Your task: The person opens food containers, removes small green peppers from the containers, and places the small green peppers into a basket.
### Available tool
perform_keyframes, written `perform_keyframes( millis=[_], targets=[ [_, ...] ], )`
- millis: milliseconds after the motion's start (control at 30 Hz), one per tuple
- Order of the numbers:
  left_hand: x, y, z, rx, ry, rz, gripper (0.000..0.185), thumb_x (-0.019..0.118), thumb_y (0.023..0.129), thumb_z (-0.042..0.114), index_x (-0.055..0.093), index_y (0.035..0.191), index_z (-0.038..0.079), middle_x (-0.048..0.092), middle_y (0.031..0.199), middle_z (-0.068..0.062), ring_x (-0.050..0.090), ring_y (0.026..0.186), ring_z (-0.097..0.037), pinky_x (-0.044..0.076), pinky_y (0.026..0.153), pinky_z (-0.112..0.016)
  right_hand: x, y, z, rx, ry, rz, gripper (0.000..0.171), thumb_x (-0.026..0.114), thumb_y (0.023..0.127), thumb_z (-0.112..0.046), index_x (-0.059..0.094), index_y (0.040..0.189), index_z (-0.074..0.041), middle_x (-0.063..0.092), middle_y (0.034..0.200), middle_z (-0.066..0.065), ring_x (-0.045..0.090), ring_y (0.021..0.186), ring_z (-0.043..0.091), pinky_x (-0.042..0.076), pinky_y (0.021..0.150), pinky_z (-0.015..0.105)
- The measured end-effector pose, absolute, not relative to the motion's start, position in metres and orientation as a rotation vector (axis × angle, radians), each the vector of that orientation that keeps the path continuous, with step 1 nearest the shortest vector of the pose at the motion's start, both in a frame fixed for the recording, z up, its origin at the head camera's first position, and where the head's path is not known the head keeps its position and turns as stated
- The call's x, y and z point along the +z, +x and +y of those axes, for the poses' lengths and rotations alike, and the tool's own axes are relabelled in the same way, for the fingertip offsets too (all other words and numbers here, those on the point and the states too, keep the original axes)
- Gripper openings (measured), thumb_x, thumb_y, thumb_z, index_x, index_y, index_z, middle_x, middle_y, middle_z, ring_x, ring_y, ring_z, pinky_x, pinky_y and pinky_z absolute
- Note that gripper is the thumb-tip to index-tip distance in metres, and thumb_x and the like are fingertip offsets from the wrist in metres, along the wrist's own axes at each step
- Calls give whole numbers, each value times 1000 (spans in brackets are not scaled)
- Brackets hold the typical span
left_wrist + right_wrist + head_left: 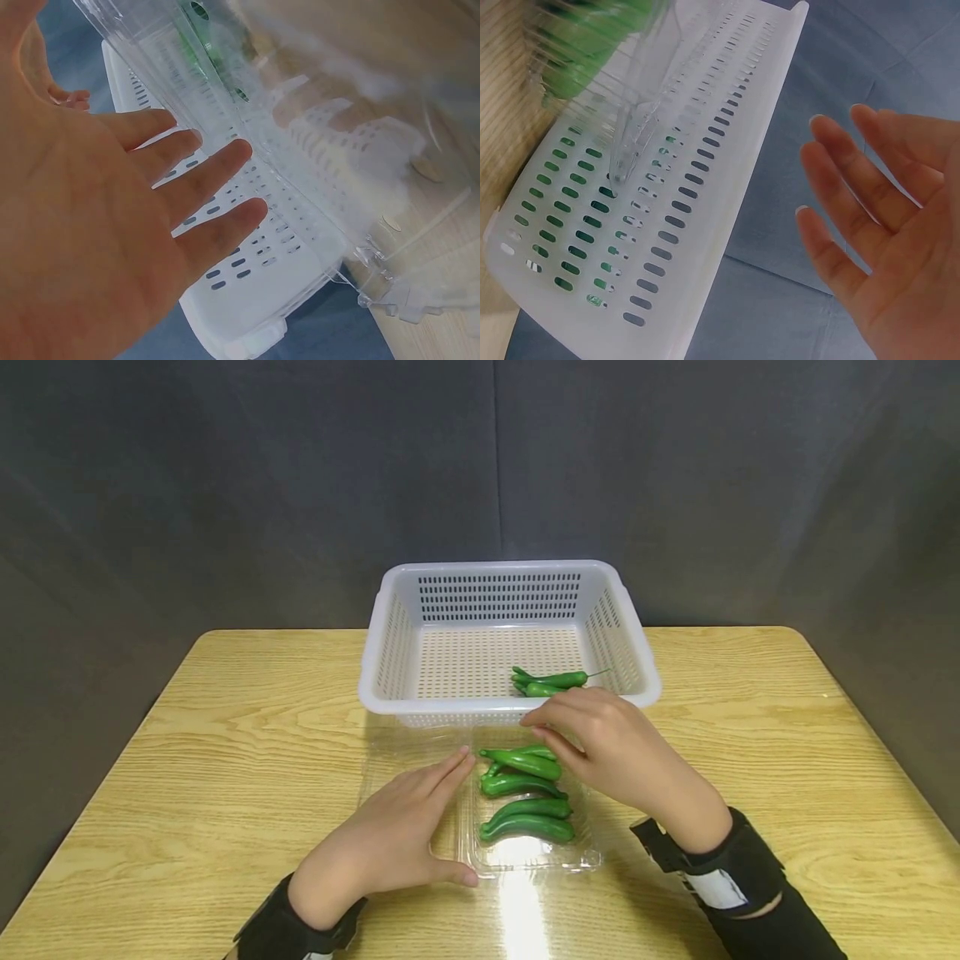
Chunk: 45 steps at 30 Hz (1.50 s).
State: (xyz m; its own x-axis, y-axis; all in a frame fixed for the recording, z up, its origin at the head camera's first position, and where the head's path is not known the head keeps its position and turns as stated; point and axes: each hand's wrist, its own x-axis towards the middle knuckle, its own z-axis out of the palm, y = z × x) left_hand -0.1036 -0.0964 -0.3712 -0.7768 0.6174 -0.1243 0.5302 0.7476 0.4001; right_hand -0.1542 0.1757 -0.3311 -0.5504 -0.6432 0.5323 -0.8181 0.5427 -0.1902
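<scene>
Nearest, the left hand (393,839) lies flat with straight fingers on the open lid of the clear clamshell tray (525,858), holding nothing; the tray sits on the table (225,735) and carries a row of green peppers (525,785); the right hand (615,747) hovers over the far end of the row, fingers loosely spread, gripping nothing; the peppers look light, smooth and probably slippery, best pinched at mid-body; the thin tray would likely flex; beyond, the white basket (390,635) holds two more peppers (551,682).
</scene>
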Motion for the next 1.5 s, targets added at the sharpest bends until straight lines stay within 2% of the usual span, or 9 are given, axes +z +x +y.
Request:
perform_keyframes(
  millis=[767,1500],
  targets=[
    [-372,-103,-95,518,907,2705,120,74,73,68,14,160,9,12,166,-6,23,147,-29,21,118,-50,-334,-154,174,599,1196,-2393,13,75,87,-9,75,99,-8,73,94,-1,67,88,16,56,79,34],
    [-370,-101,-95,510,907,2704,119,74,74,67,15,159,8,12,165,-7,24,147,-30,21,118,-51,-336,-154,172,553,1181,-2433,10,73,90,-13,75,100,-10,73,93,-2,68,88,16,55,80,35]
  ],
)
